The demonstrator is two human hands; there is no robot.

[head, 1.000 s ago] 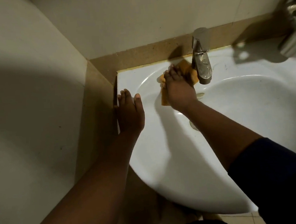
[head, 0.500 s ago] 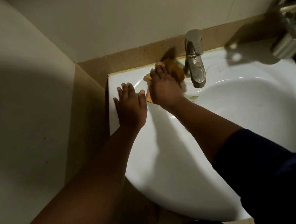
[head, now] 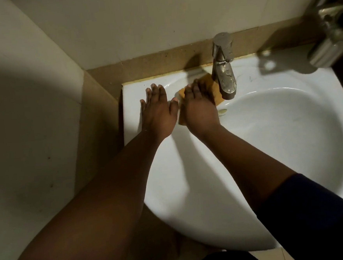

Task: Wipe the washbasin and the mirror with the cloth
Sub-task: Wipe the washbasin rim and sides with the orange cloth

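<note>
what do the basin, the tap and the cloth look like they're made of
Washbasin: likely glazed ceramic, white and glossy with soft reflections.
Tap: metal, probably chrome-plated, shiny but blotched with dull spots.
Cloth: orange-yellow and matte, soft fabric or sponge cloth; weave too blurred to tell.

The white washbasin is set against a tan ledge; an orange cloth and 2 flat hands are carried on its rim.

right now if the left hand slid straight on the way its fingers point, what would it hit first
Probably the brown ledge behind the washbasin. The left hand lies flat on the rim, fingers pointing at the back wall, with only bare white rim ahead.
</note>
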